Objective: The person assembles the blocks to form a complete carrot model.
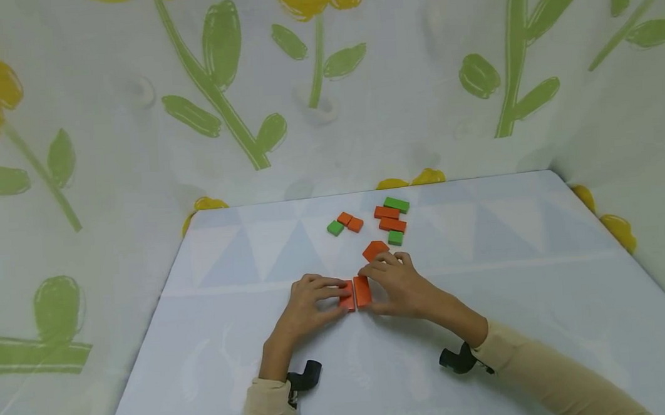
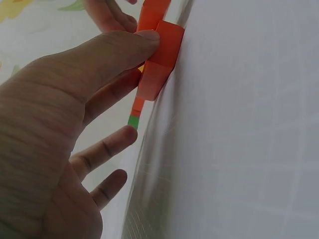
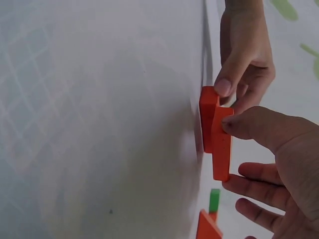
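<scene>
Two orange blocks lie side by side near the middle of the white bench [image 1: 540, 297], and each is in the grasp of one of the person's hands. At nine o'clock from the pair, the left hand [image 1: 309, 301] pinches the left orange block [image 1: 346, 296] between its thumb and the fingers opposite, its last two fingers spread free in the left wrist view. At three o'clock, the right hand [image 1: 400, 288] grips the right orange block [image 1: 362, 292] lengthwise, thumb at the near end and fingertips toward the far end. The head view shows a thin line between the blocks, though from these angles it is hard to say whether they touch. At one o'clock from the pair, an angular orange block [image 1: 375, 250] lies flat, its near part covered by the right hand. Farther out at twelve o'clock sits a small trio: a green cube [image 1: 335, 228] at its eight o'clock and two small orange pieces [image 1: 355, 224] beside it. Well beyond the angular block, again toward one o'clock, a column runs from a long green block [image 1: 396, 205] at its twelve through two orange bars [image 1: 392, 224] to a small green block [image 1: 395, 237] at its six. Behind the bench, at twelve, hangs white cloth [image 1: 389, 104] printed with yellow flowers and green leaves.
</scene>
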{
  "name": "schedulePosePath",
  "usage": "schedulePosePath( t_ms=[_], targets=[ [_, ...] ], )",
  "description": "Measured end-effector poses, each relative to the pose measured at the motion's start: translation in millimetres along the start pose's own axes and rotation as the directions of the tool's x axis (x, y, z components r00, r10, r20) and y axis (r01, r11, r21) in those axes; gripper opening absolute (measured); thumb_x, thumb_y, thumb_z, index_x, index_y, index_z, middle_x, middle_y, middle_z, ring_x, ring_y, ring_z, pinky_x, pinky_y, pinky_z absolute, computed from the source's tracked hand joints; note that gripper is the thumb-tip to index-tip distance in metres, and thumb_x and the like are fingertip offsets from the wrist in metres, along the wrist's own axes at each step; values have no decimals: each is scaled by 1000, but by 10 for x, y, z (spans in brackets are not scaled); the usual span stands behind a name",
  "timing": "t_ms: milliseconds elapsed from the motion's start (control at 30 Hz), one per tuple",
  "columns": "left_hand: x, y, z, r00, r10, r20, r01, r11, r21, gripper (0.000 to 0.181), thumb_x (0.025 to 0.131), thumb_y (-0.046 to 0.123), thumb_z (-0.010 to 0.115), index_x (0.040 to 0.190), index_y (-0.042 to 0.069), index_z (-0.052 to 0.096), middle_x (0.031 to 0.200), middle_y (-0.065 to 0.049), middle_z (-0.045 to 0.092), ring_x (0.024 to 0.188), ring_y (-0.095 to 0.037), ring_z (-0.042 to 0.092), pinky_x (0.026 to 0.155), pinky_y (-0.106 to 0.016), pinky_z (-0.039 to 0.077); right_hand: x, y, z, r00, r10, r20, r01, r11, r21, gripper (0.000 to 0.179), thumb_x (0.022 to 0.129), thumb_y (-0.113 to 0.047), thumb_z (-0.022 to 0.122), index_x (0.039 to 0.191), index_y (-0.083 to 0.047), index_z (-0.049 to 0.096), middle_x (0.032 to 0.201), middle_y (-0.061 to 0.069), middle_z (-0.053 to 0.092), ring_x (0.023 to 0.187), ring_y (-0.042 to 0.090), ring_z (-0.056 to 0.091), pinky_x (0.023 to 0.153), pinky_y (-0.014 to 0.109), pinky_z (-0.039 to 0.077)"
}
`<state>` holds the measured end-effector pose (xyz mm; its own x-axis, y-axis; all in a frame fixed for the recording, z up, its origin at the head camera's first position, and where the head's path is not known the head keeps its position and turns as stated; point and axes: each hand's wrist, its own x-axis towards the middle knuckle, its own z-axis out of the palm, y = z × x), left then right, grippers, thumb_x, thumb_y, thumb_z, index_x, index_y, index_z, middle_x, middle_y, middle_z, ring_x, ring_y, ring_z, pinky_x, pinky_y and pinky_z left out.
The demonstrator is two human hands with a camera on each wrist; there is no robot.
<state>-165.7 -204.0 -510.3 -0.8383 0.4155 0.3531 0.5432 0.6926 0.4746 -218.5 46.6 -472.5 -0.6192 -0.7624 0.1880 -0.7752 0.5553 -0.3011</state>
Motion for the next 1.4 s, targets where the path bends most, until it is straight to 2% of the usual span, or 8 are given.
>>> schedulePosePath(
  t_ms=[267,500,700,833,1067,1267,1400],
  targets=[
    [22,6,13,1000,-17,14,17,1000,4,30,84,28,82,113,23,79,123,5,69,111,-19,53,89,-47,39,-4,-7,56,1000,2,-12,-2,1000,-10,54,78,-38,85,122,-14,65,119,-1,67,117,21,47,98,55,32],
    [17,-1,1,1000,-28,11,28,999,-30,30,84,27,82,113,22,78,124,5,68,113,-18,52,92,-48,37,-12,-1,100,1000,-1,-12,1,1000,5,56,79,-38,84,125,-12,64,122,0,66,121,25,48,99,55,32],
    [9,10,-15,999,-44,23,45,998,-42,29,85,26,82,113,21,79,124,4,68,112,-19,52,92,-48,37,17,57,18,997,78,26,-78,997,13,58,84,-41,80,131,-12,61,126,-1,63,125,24,47,101,56,30],
    [0,25,-20,997,-68,38,70,997,-46,29,85,27,81,113,21,79,124,5,68,113,-18,51,93,-47,37,63,220,-78,990,144,5,-144,989,36,50,88,-33,78,130,-12,62,127,4,63,126,28,47,100,57,30],
    [-23,38,-39,991,-116,62,119,991,-59,28,86,29,80,114,22,78,124,6,67,113,-17,51,94,-46,37,189,668,-196,981,192,-40,-190,980,54,49,90,-20,76,135,-8,60,131,9,62,126,31,46,98,56,29],
    [-30,19,-26,990,-124,72,130,988,-84,28,87,27,79,115,22,78,126,7,67,116,-16,50,97,-47,36,319,1038,-288,963,271,14,-271,962,22,49,93,-14,70,139,-7,57,137,12,59,128,35,42,97,56,27],
    [-13,24,-24,991,-115,73,121,988,-93,28,86,25,80,115,21,78,126,6,67,116,-18,51,97,-49,37,372,1148,-332,938,344,37,-344,939,-14,48,93,-14,70,138,-4,58,123,11,66,125,39,45,96,58,28]
  ],
)
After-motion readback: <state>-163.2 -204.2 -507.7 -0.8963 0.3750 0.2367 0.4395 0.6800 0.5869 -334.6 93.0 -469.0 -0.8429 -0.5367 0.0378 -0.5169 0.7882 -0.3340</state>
